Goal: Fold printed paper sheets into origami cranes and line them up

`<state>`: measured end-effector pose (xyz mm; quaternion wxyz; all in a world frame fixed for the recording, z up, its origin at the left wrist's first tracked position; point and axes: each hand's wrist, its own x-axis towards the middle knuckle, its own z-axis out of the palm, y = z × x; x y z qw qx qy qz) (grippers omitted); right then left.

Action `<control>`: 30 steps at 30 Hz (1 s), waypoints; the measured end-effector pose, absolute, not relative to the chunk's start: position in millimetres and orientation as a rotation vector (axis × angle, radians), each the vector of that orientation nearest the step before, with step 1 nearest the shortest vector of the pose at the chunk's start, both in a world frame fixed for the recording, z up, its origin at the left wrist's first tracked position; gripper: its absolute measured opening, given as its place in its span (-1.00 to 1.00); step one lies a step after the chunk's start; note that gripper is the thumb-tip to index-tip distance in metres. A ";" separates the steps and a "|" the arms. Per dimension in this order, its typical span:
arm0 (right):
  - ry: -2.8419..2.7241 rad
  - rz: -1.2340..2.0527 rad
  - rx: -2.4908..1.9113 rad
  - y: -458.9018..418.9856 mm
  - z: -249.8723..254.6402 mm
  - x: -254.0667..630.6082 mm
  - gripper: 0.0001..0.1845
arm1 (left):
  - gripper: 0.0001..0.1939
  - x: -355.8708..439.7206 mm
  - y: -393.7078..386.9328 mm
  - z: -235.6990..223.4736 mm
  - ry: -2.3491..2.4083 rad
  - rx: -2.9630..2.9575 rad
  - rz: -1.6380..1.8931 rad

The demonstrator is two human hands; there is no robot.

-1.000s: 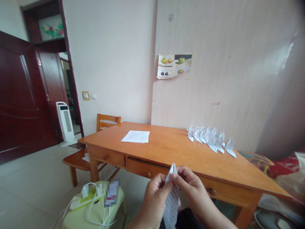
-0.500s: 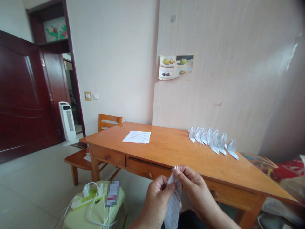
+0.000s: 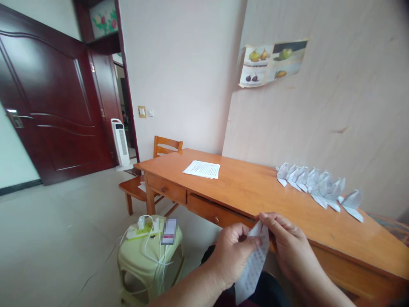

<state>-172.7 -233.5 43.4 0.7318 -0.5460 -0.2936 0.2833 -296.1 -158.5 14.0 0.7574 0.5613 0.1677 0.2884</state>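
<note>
A folded sheet of printed paper (image 3: 252, 270) is held between my two hands, in front of the table's near edge. My left hand (image 3: 234, 251) grips it around the middle, the thumb pressed on its face. At its narrow upper tip, my right hand (image 3: 287, 238) pinches the paper between thumb and fingers. The paper's wide end hangs down towards my lap. Several folded paper pieces (image 3: 322, 187) stand in a cluster on the right of the wooden table (image 3: 246, 183). A stack of printed sheets (image 3: 202, 169) lies flat at the table's left.
Left of my arm is a light green plastic stool (image 3: 137, 256) bearing a power strip (image 3: 143, 229), white cables and a phone with a blurred screen (image 3: 169, 231). A wooden chair (image 3: 136, 188) is at the table's left end. A white tower appliance (image 3: 120, 143) stands by the doorway.
My view has turned left and down, so the room sits further right and higher. The folded paper leans more to one side; both hands still hold it.
</note>
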 end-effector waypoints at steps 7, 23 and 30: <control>-0.511 0.389 -1.107 -221.7 53.6 -129.1 -0.73 | -0.66 -291.4 -147.1 -2.9 0.459 1.161 0.676; -0.863 0.595 -1.346 -212.4 -11.5 -142.1 -0.68 | -0.63 -247.3 -104.5 -0.2 0.444 1.130 0.715; -0.817 0.556 -1.379 -217.2 -11.7 -130.5 -0.66 | -0.63 -231.1 -109.5 -0.9 0.486 1.211 0.747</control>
